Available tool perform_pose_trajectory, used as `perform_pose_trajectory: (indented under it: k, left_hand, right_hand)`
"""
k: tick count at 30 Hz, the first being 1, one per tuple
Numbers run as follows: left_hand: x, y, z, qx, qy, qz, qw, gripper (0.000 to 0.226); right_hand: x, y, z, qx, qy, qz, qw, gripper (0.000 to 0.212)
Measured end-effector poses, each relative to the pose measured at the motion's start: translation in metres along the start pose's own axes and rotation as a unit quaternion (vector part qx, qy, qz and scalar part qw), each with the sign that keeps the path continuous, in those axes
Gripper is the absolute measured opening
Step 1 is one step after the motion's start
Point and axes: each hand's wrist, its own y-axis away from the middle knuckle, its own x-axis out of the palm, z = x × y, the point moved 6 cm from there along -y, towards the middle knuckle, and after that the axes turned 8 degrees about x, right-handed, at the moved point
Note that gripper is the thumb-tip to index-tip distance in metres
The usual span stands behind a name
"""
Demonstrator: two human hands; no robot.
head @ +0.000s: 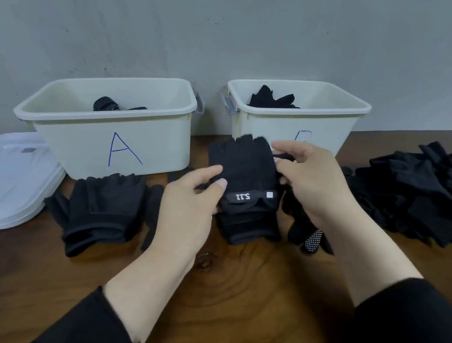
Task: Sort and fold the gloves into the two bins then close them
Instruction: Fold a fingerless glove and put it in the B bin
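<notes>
Two white bins stand open at the back of the wooden surface (236, 295): bin A (107, 139) at about 10 o'clock from the hands, holding dotted dark gloves, and a second bin (292, 122) at 12 o'clock, its letter partly hidden, holding plain black gloves. One clear lid (8, 179) lies flat at 9 o'clock, just beside bin A. In the middle, one black fingerless glove (244, 167) is lifted above the surface, its long axis running from 6 to 12 o'clock, finger stubs pointing at the second bin and the labelled wrist strap nearest the person. The left hand (189, 206) pinches the glove's wrist edge between thumb and fingers; the right hand (309, 178) grips its right edge, fingers curled round the fabric. Under it lies a small stack of folded gloves (247, 228). One loose bundle (101, 207) sits at 8 o'clock, one large heap (419, 196) at 3 o'clock, and one dotted glove (312, 239) just beside the right wrist.
</notes>
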Motion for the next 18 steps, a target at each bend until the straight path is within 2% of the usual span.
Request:
perform_pose_trajectory:
  k: [2, 4, 5, 8, 10, 13, 16, 18]
  left_hand:
    - [0.003, 0.000, 0.003, 0.039, -0.158, 0.070, 0.984, 0.027]
    - [0.006, 0.002, 0.004, 0.104, -0.342, 0.107, 0.928, 0.032]
    - [0.006, 0.004, 0.002, 0.128, -0.386, 0.110, 0.907, 0.034]
    - [0.012, 0.010, -0.007, 0.189, -0.384, 0.145, 0.892, 0.045]
    - [0.023, 0.017, -0.008, 0.229, -0.411, 0.211, 0.857, 0.053]
    - [0.031, 0.023, -0.002, 0.246, -0.458, 0.260, 0.814, 0.046]
    - [0.031, 0.022, 0.003, 0.224, -0.454, 0.281, 0.815, 0.038]
    - [0.031, 0.020, 0.007, 0.208, -0.445, 0.301, 0.818, 0.039]
  right_hand:
    - [-0.005, 0.000, -0.007, -0.003, 0.158, -0.012, 0.987, 0.036]
    - [-0.001, 0.005, -0.010, -0.018, 0.279, -0.003, 0.960, 0.036]
    - [0.001, 0.007, -0.010, -0.031, 0.314, -0.001, 0.949, 0.036]
    - [0.004, 0.009, -0.005, -0.071, 0.354, -0.015, 0.933, 0.029]
    - [0.003, 0.008, -0.005, -0.097, 0.352, -0.032, 0.930, 0.024]
    - [0.001, 0.011, 0.000, -0.140, 0.337, -0.045, 0.930, 0.021]
    - [0.010, 0.019, 0.004, -0.174, 0.344, 0.028, 0.922, 0.016]
    - [0.023, 0.022, -0.004, -0.155, 0.414, 0.095, 0.892, 0.024]
